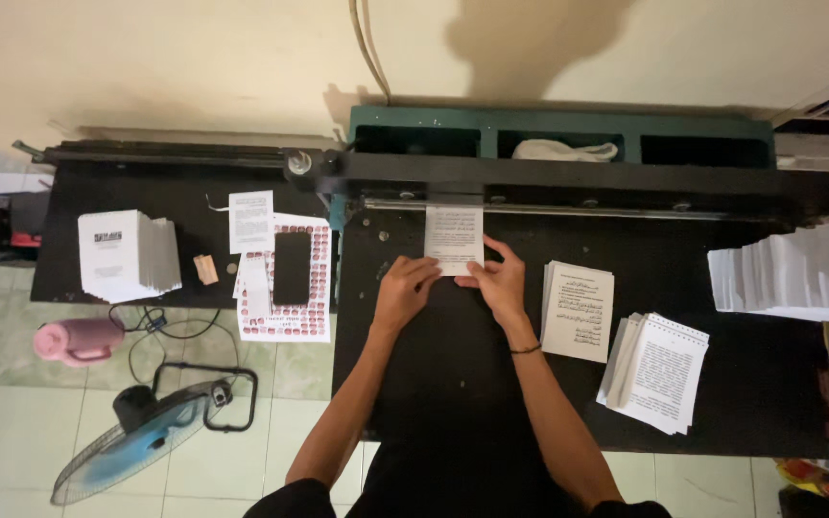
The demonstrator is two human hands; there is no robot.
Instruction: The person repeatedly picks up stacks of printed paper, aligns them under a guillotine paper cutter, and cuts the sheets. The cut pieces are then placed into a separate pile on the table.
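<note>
A small stack of white printed sheets (453, 235) lies on the black bed of a paper cutter (568, 173), its far edge pushed under the cutter's clamp bar. My left hand (403, 288) presses on the stack's near left corner. My right hand (497, 280) holds the stack's near right edge, fingers spread over it. A dark band sits on my right wrist.
On the black table (453, 384), right of my hands, lie a printed stack (578, 309), spiral-bound booklets (659, 369) and fanned white paper (798, 273). At left are a paper stack (127, 254), a phone (292, 267) on a sticker sheet, a pink bottle (77, 341) and a floor fan (141, 436).
</note>
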